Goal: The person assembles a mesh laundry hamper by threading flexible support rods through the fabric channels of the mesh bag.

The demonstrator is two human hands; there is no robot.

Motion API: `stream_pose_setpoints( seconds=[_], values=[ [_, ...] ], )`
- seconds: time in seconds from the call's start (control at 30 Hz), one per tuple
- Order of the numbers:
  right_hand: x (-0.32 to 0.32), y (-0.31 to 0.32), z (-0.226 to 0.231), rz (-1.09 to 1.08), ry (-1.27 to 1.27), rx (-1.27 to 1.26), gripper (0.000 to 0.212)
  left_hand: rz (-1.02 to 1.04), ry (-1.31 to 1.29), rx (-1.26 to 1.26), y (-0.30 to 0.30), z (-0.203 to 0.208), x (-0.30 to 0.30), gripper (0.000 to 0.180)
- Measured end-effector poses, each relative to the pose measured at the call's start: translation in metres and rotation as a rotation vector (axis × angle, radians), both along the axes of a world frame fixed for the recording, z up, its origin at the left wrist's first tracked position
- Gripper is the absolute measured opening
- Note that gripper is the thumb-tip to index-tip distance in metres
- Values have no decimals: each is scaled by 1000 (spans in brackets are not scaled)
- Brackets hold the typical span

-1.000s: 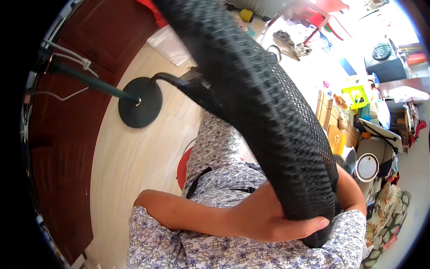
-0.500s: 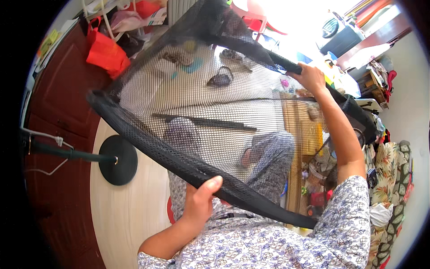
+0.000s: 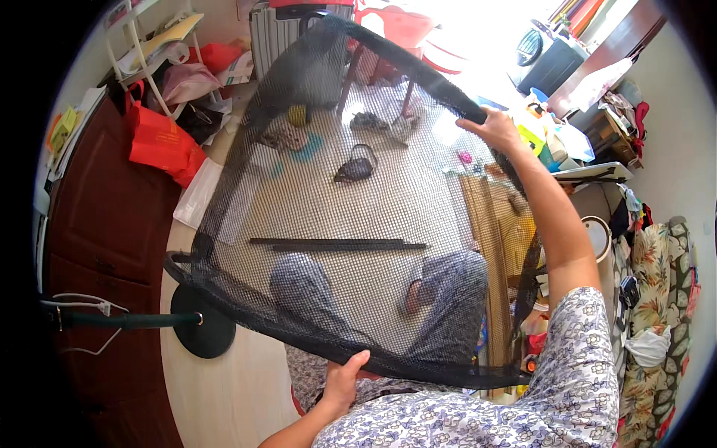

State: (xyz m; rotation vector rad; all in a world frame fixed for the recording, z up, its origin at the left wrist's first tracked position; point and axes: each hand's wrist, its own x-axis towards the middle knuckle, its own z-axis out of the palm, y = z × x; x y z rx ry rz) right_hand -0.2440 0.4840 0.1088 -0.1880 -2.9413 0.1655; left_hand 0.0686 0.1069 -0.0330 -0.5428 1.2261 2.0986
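Note:
A large piece of black mesh netting (image 3: 358,213) with thick dark edges is spread out in front of me, over my bent knees. At its near edge, my left hand (image 3: 343,382) is closed on the border, thumb on top. My right hand (image 3: 496,131) pinches the border along the far right side. Through the mesh I see thin black rods (image 3: 340,245) lying side by side on the floor. Farther off are a small dark mesh bundle (image 3: 354,172) and a crumpled grey bundle (image 3: 370,122).
To the left stand a dark red cabinet (image 3: 104,216), a round black base (image 3: 205,328) with a pole, and a red bag (image 3: 158,143). Long wooden strips (image 3: 487,272) lie to the right. Beyond them are a tape roll (image 3: 596,237) and floral fabric (image 3: 641,257). A striped suitcase (image 3: 263,45) stands at the back.
The netting has swung round and flattened, its far corner now rising toward the back and its near edge sitting lower. Both hands keep their hold; my left hand has dropped slightly.

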Motion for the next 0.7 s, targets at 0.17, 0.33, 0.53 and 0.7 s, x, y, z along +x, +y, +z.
stream_pose_setpoints(
  seconds=[0.17, 0.33, 0.53, 0.7],
  values=[
    [1, -16, -42, 17, -64, -59, 76, -33, -133, 50, -8, -22, 11, 30],
    [0, -42, -54, 33, -62, 6, 73, -69, -385, 115, -12, -42, 16, 28],
    [-14, -52, -51, -3, -86, 40, 70, -125, -382, 137, -12, -62, 15, 36],
    [-37, -39, -61, -4, -422, -284, 57, -124, -404, 210, -18, -68, 21, 35]
  ],
)
